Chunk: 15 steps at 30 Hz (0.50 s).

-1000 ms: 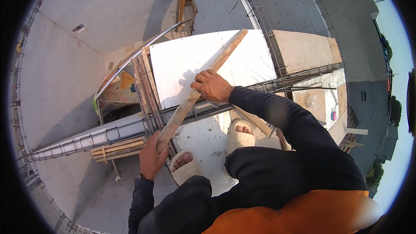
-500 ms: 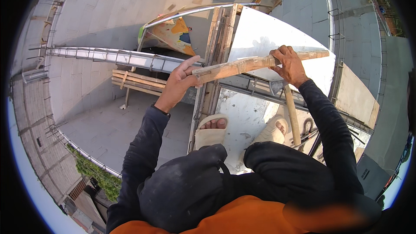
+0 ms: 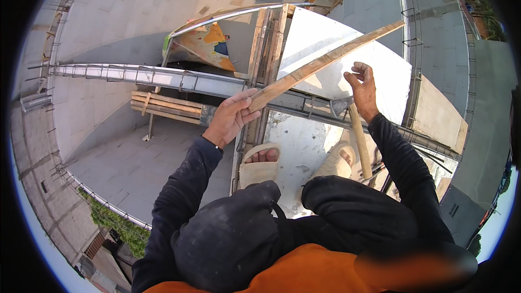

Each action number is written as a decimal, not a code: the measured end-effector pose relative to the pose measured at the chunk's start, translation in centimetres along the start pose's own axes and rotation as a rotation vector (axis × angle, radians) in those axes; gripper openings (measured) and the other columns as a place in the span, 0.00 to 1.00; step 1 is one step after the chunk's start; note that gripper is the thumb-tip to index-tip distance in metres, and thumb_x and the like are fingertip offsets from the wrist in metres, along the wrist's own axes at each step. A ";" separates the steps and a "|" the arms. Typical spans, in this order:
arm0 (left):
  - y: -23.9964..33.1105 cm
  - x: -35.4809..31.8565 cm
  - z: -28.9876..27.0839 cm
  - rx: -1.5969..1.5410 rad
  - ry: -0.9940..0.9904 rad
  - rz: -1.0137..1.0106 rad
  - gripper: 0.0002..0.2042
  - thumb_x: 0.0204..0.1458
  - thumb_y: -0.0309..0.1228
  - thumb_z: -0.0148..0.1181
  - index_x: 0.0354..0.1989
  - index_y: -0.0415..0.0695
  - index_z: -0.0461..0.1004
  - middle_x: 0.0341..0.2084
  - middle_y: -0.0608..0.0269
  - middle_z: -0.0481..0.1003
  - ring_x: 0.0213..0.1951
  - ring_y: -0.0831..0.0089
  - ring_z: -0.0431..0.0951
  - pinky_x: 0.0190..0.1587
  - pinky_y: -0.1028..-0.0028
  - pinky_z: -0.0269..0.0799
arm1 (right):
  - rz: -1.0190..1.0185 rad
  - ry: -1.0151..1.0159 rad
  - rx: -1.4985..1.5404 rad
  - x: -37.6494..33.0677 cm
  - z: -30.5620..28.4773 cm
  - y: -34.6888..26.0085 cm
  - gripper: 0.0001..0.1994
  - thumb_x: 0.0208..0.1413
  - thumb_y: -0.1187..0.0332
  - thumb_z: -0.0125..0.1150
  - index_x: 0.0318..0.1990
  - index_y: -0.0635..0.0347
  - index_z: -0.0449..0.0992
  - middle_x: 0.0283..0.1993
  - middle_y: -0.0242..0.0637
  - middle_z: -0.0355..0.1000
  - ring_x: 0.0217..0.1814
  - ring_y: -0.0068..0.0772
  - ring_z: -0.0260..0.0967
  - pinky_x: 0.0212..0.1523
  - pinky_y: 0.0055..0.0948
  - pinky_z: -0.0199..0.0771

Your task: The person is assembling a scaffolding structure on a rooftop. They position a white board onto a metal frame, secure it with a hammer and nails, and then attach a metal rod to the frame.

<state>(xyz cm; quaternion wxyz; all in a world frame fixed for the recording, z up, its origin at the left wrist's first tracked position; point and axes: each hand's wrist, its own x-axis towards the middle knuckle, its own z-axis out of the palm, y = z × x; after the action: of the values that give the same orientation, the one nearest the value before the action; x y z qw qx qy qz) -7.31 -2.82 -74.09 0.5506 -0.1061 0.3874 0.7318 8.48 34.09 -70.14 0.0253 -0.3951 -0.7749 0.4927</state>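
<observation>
A rough wooden batten [image 3: 325, 62] slants up to the far right, above a white panel [image 3: 320, 35]. My left hand [image 3: 230, 118] grips its near left end between thumb and fingers. Off the batten, my right hand [image 3: 364, 89] is raised to its right, fingers loosely bent and apart, with nothing visible in them. Just below that hand lies a hatchet-like tool [image 3: 360, 141] with a wooden handle, its grey metal head [image 3: 341, 106] against the rebar of the beam.
A rebar-laced beam [image 3: 163, 77] crosses from the left. Bundled wooden poles [image 3: 168, 109] sit below it, over a deep drop to a grey floor [image 3: 152, 163]. My sandalled feet stand on a white-stained board [image 3: 290, 135]. Upright planks [image 3: 268, 43] rise ahead; dark rods lie at right.
My right hand has let go of the batten and drawn slightly downward. The batten's far end has swung up and away, while my left hand keeps hold of the near end.
</observation>
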 end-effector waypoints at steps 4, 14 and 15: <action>-2.1 0.3 0.7 -0.081 -0.060 -0.092 0.28 0.68 0.27 0.57 0.75 0.33 0.59 0.61 0.49 0.75 0.58 0.64 0.82 0.55 0.73 0.85 | 0.287 -0.377 0.547 -0.6 0.4 -1.3 0.41 0.68 0.48 0.55 0.79 0.63 0.49 0.75 0.53 0.59 0.71 0.45 0.65 0.64 0.42 0.76; -4.8 1.4 1.3 -0.203 -0.246 -0.238 0.26 0.73 0.35 0.53 0.75 0.39 0.60 0.59 0.50 0.77 0.54 0.66 0.82 0.50 0.73 0.83 | 0.194 -0.380 0.557 2.9 2.5 -4.0 0.28 0.66 0.51 0.69 0.61 0.62 0.69 0.49 0.39 0.76 0.47 0.27 0.79 0.48 0.29 0.88; -4.7 1.4 2.3 -0.185 -0.216 -0.280 0.27 0.73 0.36 0.53 0.76 0.39 0.59 0.58 0.51 0.77 0.50 0.67 0.82 0.49 0.73 0.82 | 0.200 -0.326 0.480 3.4 2.9 -4.0 0.29 0.64 0.50 0.71 0.60 0.63 0.69 0.48 0.38 0.75 0.44 0.26 0.77 0.46 0.29 0.87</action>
<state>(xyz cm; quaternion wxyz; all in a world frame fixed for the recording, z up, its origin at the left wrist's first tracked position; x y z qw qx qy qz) -3.06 0.18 -75.49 0.6734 -0.1299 0.2386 0.6875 2.50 33.32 -69.65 -0.0554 -0.3676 -0.5874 0.7188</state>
